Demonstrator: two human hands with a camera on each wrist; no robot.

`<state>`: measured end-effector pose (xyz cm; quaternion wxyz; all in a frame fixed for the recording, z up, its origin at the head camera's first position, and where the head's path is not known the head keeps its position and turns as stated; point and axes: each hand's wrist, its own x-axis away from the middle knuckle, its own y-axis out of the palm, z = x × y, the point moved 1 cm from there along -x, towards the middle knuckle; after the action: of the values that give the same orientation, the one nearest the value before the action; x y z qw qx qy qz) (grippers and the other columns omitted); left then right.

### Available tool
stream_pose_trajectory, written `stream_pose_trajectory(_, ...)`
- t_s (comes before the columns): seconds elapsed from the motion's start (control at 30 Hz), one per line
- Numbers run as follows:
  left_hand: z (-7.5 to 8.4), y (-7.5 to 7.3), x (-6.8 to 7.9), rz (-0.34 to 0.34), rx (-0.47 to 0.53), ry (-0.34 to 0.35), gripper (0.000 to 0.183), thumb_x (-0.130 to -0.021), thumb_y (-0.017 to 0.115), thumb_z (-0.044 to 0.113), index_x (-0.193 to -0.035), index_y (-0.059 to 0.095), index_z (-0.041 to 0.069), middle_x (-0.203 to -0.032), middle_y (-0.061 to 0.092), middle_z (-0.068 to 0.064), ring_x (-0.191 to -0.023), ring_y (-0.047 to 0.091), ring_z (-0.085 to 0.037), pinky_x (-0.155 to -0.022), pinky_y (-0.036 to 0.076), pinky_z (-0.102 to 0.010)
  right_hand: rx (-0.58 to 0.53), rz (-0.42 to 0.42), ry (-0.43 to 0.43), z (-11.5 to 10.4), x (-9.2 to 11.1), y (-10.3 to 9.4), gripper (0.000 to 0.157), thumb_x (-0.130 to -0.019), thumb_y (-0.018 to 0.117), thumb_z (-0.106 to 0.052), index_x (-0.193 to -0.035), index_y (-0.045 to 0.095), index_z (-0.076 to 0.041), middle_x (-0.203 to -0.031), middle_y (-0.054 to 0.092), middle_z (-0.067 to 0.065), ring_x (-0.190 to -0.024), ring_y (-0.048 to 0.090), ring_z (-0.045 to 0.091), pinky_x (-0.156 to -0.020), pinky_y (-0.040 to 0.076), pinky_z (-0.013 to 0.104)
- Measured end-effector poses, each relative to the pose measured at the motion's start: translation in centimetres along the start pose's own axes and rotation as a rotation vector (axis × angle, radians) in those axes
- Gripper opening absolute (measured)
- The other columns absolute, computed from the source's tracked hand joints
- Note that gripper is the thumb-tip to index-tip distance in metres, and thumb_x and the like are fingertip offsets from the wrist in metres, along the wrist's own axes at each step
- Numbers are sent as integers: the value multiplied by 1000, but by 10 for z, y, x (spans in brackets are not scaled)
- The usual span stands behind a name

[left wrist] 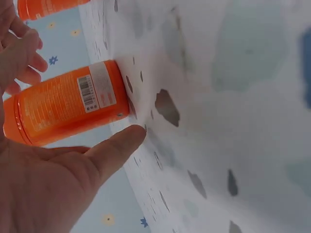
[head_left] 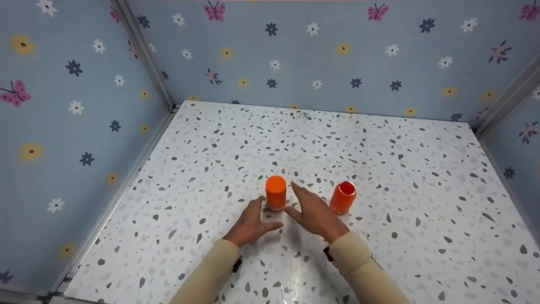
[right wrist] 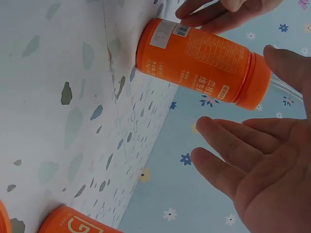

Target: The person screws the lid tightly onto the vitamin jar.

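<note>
An orange bottle (head_left: 276, 195) with an orange screw cap stands upright on the speckled table, between both hands. My left hand (head_left: 249, 224) is at its near left side, fingers and thumb spread apart. On the other side, my right hand (head_left: 314, 211) is spread too, its thumb close to the bottle. White print and a barcode label show on the bottle (left wrist: 68, 104) in the left wrist view. Neither hand grips it; whether a fingertip touches it I cannot tell. A second orange bottle (head_left: 342, 198), uncapped with its red opening showing, stands just right of my right hand.
The white table (head_left: 422, 177) has grey speckles. Blue flowered panels (head_left: 295, 55) wall its back and sides, with metal rails at the corners. A small orange edge (right wrist: 3, 221) at the right wrist view's lower left is too cut off to identify.
</note>
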<state>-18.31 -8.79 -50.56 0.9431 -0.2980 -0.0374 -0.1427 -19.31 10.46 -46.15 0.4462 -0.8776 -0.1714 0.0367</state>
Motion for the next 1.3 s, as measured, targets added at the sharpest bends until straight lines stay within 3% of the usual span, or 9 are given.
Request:
stream_pose_trajectory(0.2,5,6,14,-184,-89,80,73,-87,79,24,-147,44,1,-144,50,-20,-133,47,-33,-109,39,-50,32,-23,-16,6,23,-6,70,-97,67,-33,-154,36,-9,-152,45,12,-136,46,32,-111,37,50)
stream_pose_trajectory(0.37,18,18,12,-253,-118,179,68,-90,76,20,-146,44,-1,-144,51,-17,-131,51,-31,-107,42,-46,48,19,-60,14,46,-13,65,-96,68,-29,-151,41,-5,-148,50,15,-133,50,33,-108,40,50)
stream_pose_trajectory(0.5,31,29,3,-246,-141,240,63,-94,71,19,-148,42,2,-148,48,-12,-135,46,-26,-111,38,-44,65,48,-72,22,63,-15,63,-95,69,-27,-148,44,-2,-144,52,17,-129,52,34,-106,42,52)
stream_pose_trajectory(0.67,41,44,-9,-253,-144,233,59,-99,64,21,-151,40,7,-152,44,-7,-141,39,-23,-115,32,-43,76,55,-68,32,82,-16,64,-94,71,-26,-146,46,1,-143,53,18,-126,54,36,-104,43,53)
stream_pose_trajectory(0.8,46,56,-19,-258,-125,228,61,-99,64,25,-153,38,11,-153,43,-5,-141,40,-22,-115,33,-43,71,54,-18,41,94,-20,65,-93,72,-26,-146,46,1,-144,52,18,-128,53,37,-104,42,55)
stream_pose_trajectory(1.07,57,66,-41,-219,-43,217,63,-100,63,26,-154,35,13,-154,42,-7,-139,43,-23,-113,36,-43,53,26,110,58,104,-28,68,-91,74,-28,-149,45,-4,-141,55,15,-129,52,35,-106,41,54)
stream_pose_trajectory(1.3,71,73,-59,-201,40,170,67,-99,64,28,-155,32,13,-155,41,-6,-140,41,-24,-112,37,-42,64,21,125,70,105,-25,68,-87,78,-29,-144,50,-4,-139,56,15,-129,52,34,-105,43,54)
